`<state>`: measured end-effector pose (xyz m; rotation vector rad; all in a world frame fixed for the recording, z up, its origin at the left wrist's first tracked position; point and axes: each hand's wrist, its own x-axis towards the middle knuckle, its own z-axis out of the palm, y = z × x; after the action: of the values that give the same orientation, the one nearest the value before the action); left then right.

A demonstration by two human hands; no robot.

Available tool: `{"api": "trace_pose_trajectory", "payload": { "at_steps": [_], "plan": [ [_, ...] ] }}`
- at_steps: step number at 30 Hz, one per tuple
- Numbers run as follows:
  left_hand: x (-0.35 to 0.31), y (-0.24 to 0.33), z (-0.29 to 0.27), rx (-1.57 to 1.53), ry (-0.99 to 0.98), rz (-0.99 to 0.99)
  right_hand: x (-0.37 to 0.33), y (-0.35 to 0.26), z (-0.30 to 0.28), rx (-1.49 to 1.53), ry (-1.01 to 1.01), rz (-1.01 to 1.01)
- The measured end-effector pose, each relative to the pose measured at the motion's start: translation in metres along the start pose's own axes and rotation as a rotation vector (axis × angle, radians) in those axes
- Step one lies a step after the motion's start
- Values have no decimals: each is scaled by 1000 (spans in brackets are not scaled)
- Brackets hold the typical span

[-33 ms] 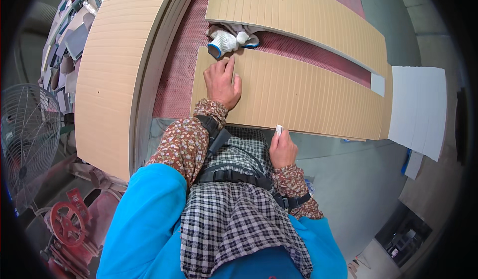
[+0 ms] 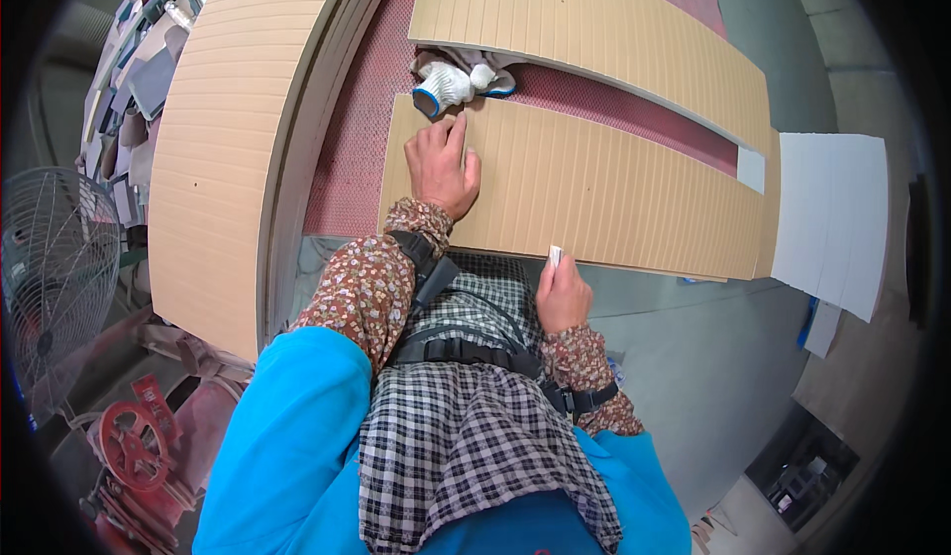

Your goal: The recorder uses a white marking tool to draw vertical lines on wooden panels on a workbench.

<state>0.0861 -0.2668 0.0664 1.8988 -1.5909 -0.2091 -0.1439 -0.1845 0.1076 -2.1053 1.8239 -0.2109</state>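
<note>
My left hand rests on a tan grooved board, its fingers stretched toward the far edge and the thumb apart. Just beyond its fingertips lies a bundle of white work gloves with blue cuffs. At the board's near edge, my right hand is closed on a small white piece. Only the tip of that piece shows above the fingers, so its kind is not clear. A second grooved board lies farther away, across a narrow gap.
A red textured surface shows under the boards. At left stands a stack of tan panels, with a wire fan and a red handwheel nearby. A white sheet juts out at the right end. Offcuts are piled far left.
</note>
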Motion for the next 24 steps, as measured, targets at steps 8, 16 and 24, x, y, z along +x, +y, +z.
{"api": "trace_pose_trajectory", "payload": {
  "at_steps": [8,16,24],
  "plan": [
    [2,1,-2,-22,-5,-24,124,-10,4,-124,-21,33],
    [3,-1,0,-34,-6,-18,223,-20,-1,-165,26,20],
    [3,-1,1,-34,0,-15,169,-16,2,-151,34,1]
  ]
}}
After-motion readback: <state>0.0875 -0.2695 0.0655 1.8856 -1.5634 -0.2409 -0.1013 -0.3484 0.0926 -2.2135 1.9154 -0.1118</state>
